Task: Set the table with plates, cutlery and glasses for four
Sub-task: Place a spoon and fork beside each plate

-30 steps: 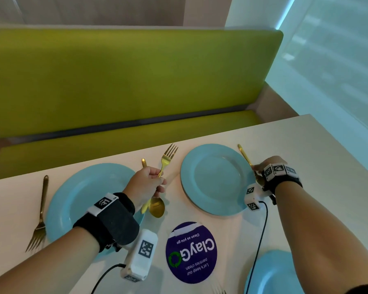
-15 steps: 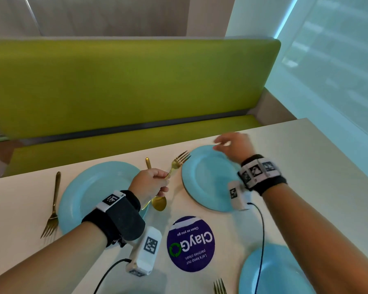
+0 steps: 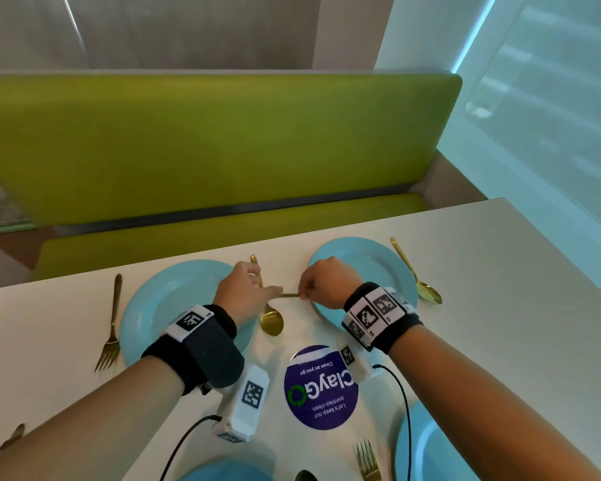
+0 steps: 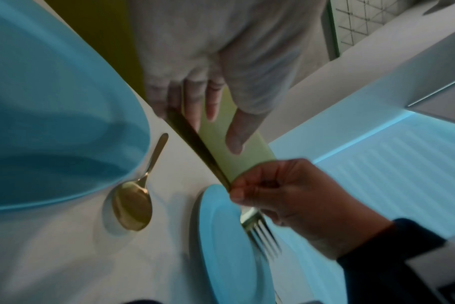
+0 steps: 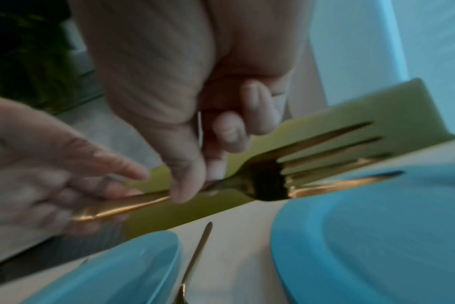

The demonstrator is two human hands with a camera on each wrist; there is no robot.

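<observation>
Two light blue plates, one at the left point(image 3: 163, 307) and one at the right point(image 3: 372, 262), lie along the table's far edge. Between them my hands meet over a gold fork point(image 3: 288, 295). My right hand point(image 3: 321, 286) pinches the fork point(image 5: 262, 181) near its neck, tines over the right plate's rim. My left hand point(image 3: 243, 293) has its fingers stretched out, touching the handle end point(image 4: 198, 144). Below the hands a gold spoon point(image 3: 271, 321) lies beside the left plate. Another spoon point(image 3: 420, 279) lies right of the right plate, and a fork point(image 3: 111, 324) left of the left plate.
A green bench point(image 3: 205, 144) runs behind the table's far edge. A round purple sticker point(image 3: 321, 394) marks the table's middle. Two more blue plates point(image 3: 431, 453) point(image 3: 222, 473) and a fork point(image 3: 366, 459) sit at the near edge. Cables trail from both wrists.
My right hand left the spoon beside the right plate, crossed over that plate and took the fork. My left hand's fist round the fork has loosened to straight fingers.
</observation>
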